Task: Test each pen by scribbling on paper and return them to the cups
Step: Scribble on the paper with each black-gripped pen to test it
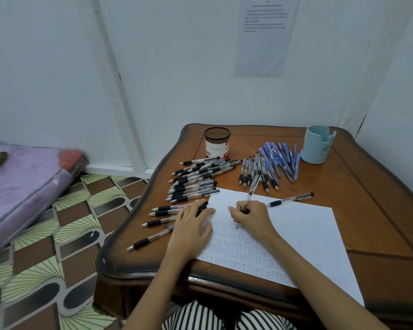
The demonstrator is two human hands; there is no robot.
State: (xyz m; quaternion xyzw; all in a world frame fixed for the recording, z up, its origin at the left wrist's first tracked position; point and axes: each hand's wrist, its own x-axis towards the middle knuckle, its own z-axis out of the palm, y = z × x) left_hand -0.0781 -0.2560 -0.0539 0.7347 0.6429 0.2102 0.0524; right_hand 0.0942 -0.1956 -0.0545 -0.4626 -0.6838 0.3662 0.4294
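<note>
My right hand (250, 216) grips a clear black-grip pen (249, 195), its tip touching the white paper (303, 225) among rows of small scribbles. My left hand (192, 223) lies flat with straight fingers on the paper's left edge and on some pens beneath it. Several black pens (196, 177) lie in a pile left of the paper. Another group of black pens (254, 173) and several blue pens (280, 158) lie behind the sheet. A single black pen (290, 199) rests at the paper's far edge. A black mesh cup (217, 142) and a light blue cup (317, 144) stand at the back.
The brown wooden table (372, 210) stands in a corner of white walls, with a printed sheet (265, 34) taped above. To the left are a patterned floor (57, 234) and a purple mattress (22, 186). Striped trousers show below the table's front edge.
</note>
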